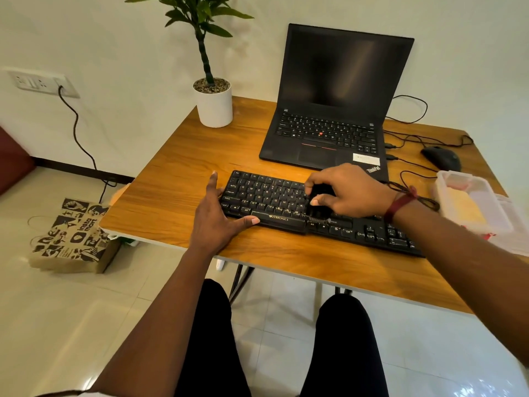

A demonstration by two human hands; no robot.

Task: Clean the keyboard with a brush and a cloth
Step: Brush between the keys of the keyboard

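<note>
Touching keyboard [266,196], brush [318,212] inside right grip [352,193]

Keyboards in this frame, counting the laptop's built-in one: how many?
2. The external keyboard lies nearest the camera; the laptop's built-in keyboard is behind it, farther back. None seems hidden.

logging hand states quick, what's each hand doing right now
Left hand: open, resting against the keyboard's left end.
Right hand: holding a black brush against the keyboard.
</note>
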